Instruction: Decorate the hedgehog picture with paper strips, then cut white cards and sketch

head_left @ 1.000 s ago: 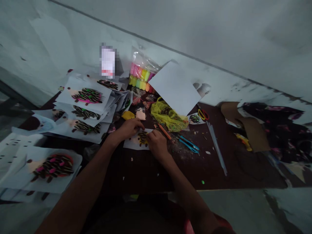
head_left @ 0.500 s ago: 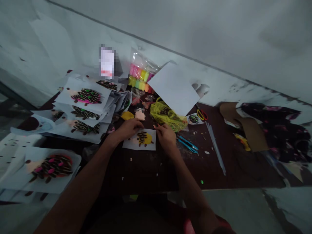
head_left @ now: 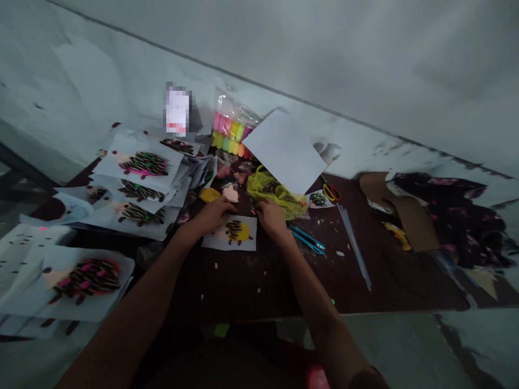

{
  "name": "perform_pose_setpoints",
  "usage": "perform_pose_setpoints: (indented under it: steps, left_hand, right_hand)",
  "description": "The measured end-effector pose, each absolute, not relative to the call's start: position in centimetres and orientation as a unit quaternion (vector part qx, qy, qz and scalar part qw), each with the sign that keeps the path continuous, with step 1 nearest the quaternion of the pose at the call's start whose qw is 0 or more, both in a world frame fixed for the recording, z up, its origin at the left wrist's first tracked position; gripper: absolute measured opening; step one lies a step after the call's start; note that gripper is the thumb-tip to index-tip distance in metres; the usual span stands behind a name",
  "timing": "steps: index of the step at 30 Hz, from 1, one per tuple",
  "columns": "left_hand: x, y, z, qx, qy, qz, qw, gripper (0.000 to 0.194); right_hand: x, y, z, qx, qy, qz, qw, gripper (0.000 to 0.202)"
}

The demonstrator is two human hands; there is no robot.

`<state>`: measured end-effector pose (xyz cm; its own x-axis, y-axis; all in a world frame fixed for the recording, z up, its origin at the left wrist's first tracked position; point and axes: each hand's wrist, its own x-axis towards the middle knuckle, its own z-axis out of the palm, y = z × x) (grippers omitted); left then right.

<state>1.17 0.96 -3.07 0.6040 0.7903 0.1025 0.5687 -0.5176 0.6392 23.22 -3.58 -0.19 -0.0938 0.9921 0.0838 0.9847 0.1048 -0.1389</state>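
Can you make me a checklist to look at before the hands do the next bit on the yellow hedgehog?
1. Hedgehog card lying face up on the table: ok.
2. Left hand steadying the card: cannot tell. It is at the top edge, but any pressing doesn't show.
3. Right hand by the yellow plastic bag: ok. It is at the bag's near side; whether its fingers hold anything is hidden.
4. Yellow body all covered with dark strips: not ok. Its right part is bare.
5. Red-and-yellow scissors away from both hands: ok. They lie off to the right.
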Motion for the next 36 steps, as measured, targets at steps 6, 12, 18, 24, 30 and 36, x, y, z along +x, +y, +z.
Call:
perform_pose_setpoints:
  steps: [6,12,18,24,30,36]
  left_hand:
    - [1.3,1.0,-3.2,0.845,0.403,0.196,0.293,0.036]
    - [1.2,1.0,-3.4,0.846,0.393,0.210,0.293,0.034]
    - [1.3,1.1,-3.6,0.847,0.395,0.215,0.283,0.031]
    - [1.2,1.0,-3.5,0.849,0.392,0.214,0.282,0.033]
    - [0.8,0.8,-3.0,0.848,0.386,0.213,0.295,0.032]
    - [0.4,0.9,-2.5,0.848,0.377,0.197,0.316,0.036]
  right_hand:
    - [23.0,-3.1,-0.6,-0.661,-0.742,0.044,0.102,0.017]
    - [23.3,-3.6,-0.7,-0.681,-0.713,0.047,0.162,0.019]
    - [23.3,-4.8,0.2,-0.648,-0.685,0.130,0.306,0.016]
    - [22.9,-5.6,0.1,-0.595,-0.684,0.215,0.363,0.022]
    - [23.3,-6.1,-0.3,-0.576,-0.638,0.323,0.397,0.026]
    - [23.7,-6.6,-0.2,-0.572,-0.674,0.250,0.396,0.017]
